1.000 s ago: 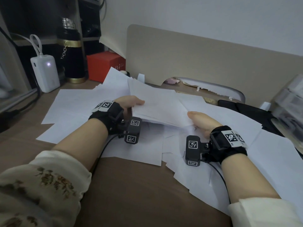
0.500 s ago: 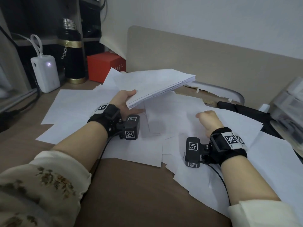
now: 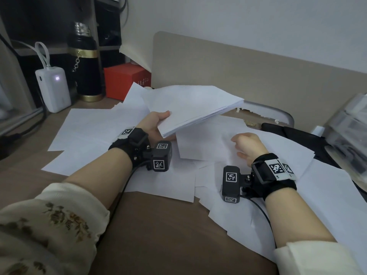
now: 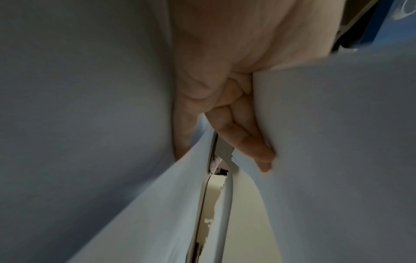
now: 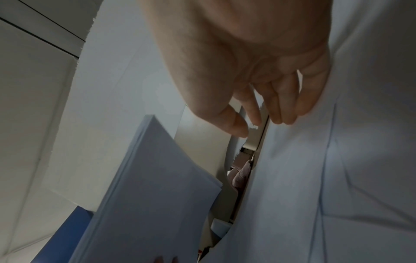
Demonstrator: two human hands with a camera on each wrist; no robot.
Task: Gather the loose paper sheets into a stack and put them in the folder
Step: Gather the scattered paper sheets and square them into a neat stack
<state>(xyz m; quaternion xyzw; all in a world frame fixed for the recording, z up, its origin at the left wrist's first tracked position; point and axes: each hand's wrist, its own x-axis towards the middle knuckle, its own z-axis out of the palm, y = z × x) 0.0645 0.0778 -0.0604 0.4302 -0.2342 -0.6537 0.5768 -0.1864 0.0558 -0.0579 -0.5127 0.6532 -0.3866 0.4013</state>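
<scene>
I am holding the paper stack [image 3: 190, 108] raised in my left hand [image 3: 154, 126], thumb on top. My right hand [image 3: 248, 146], empty with fingers loosely curled, is hovering over the loose sheets [image 3: 210, 143] lying just below and right of the stack, nearer it.

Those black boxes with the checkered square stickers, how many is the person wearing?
2. One black box hangs under the left wrist, near the left hand holding the paper stack. The other black box sits by the right wrist, over loose sheets.
</scene>
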